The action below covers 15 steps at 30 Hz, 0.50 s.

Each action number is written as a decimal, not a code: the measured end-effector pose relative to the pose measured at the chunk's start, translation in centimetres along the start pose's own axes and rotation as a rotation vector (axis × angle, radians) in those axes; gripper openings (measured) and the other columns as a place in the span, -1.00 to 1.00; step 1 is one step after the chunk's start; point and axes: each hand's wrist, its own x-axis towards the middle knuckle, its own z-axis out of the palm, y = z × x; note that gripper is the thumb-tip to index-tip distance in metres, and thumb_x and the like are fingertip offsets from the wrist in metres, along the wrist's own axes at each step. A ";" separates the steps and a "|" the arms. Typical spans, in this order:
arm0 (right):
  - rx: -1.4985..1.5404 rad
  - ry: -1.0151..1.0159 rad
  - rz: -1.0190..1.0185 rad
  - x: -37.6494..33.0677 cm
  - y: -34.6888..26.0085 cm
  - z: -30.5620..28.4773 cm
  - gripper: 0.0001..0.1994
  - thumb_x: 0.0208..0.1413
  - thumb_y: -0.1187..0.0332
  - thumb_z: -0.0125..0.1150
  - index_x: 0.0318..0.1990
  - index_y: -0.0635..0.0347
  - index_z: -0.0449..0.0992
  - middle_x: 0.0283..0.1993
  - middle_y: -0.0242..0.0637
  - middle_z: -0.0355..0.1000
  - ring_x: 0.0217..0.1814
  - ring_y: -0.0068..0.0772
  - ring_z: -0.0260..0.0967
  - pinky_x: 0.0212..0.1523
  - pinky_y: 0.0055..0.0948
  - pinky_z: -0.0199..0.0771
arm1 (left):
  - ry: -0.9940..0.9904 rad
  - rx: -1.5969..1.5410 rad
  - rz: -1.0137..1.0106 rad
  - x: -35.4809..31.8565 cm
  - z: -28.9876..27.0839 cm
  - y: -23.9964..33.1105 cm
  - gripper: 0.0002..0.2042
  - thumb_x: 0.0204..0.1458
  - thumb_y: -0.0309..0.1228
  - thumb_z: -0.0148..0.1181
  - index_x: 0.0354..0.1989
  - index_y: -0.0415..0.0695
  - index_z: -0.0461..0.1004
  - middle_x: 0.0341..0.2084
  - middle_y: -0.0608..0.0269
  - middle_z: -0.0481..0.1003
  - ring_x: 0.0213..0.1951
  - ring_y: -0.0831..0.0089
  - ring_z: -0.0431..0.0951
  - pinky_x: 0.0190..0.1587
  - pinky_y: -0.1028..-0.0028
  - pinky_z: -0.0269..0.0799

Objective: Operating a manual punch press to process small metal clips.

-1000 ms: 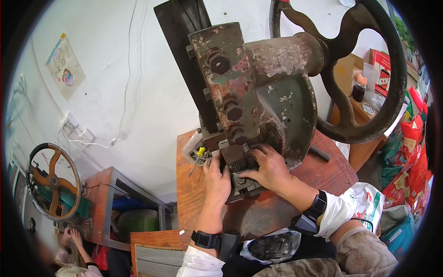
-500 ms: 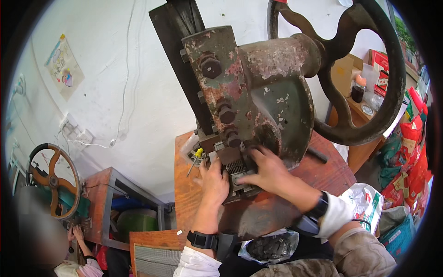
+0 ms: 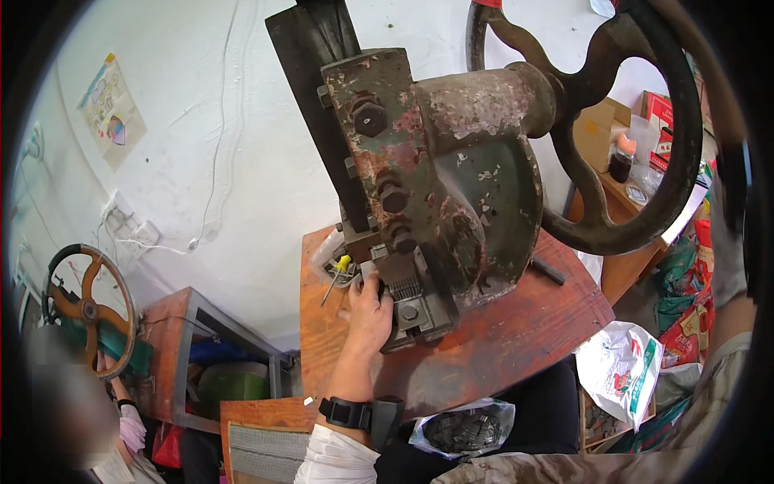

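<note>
My left hand [image 3: 368,316] is at the left side of the metal die [image 3: 415,310] under a hand-operated press [image 3: 387,153] with worn green paint. Its fingers are bent together against the die's edge; whatever they pinch is too small to make out. A row of thin metal teeth [image 3: 405,288] shows between the die and the press ram. At the far right my right arm [image 3: 732,319] reaches up along the picture's edge. My right hand [image 3: 684,31], blurred and dark, is by the upper rim of the big handwheel [image 3: 592,173]; its fingers cannot be made out.
A yellow-handled screwdriver [image 3: 343,264] leans in a small tray on the wooden table [image 3: 500,347]. A bag of dark metal pieces [image 3: 463,429] lies below the table edge. White and red bags [image 3: 621,363] are at right. Another person [image 3: 121,427] works at a second handwheel [image 3: 90,310] at left.
My right hand has left the die and moved up and right to the handwheel. The left hand stays at the die's left side. The view has shifted slightly.
</note>
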 end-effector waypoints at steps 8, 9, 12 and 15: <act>0.680 0.046 0.543 -12.6 2.0 -1.4 -0.63 0.05 0.31 0.13 -0.07 0.42 0.39 -0.18 -0.10 0.44 -0.18 -0.32 0.43 -0.10 -0.41 0.39 | -0.108 -0.092 0.076 0.0 0.2 2.0 -0.64 0.08 -0.31 -0.09 0.08 0.03 0.30 0.17 0.21 0.20 0.25 0.03 0.01 0.08 -0.38 -0.31; 0.692 0.152 0.613 -13.9 7.8 -1.2 -0.66 0.06 0.33 0.11 -0.07 0.41 0.39 -0.20 -0.13 0.45 -0.20 -0.35 0.43 -0.11 -0.44 0.39 | -0.089 -0.119 0.110 -0.1 0.6 2.6 -0.63 0.07 -0.30 -0.09 0.08 0.01 0.32 0.18 0.30 0.19 0.25 0.07 0.02 0.08 -0.40 -0.29; 0.497 0.456 0.519 -20.8 4.2 8.8 -0.61 -0.03 0.29 0.23 -0.07 0.35 0.41 -0.26 -0.22 0.47 -0.31 -0.40 0.44 -0.18 -0.50 0.40 | -0.055 -0.009 0.134 0.3 1.0 -0.1 -0.62 0.05 -0.31 -0.08 0.09 -0.01 0.31 0.19 0.31 0.18 0.24 0.06 0.01 0.06 -0.41 -0.24; 0.558 0.467 0.499 -23.0 3.4 10.2 -0.64 -0.07 0.33 0.26 -0.13 0.34 0.43 -0.30 -0.31 0.45 -0.31 -0.51 0.39 -0.19 -0.56 0.35 | -0.080 0.022 0.131 1.2 0.9 0.1 -0.62 0.04 -0.33 -0.07 0.08 -0.03 0.33 0.20 0.31 0.18 0.22 0.05 0.06 0.06 -0.38 -0.17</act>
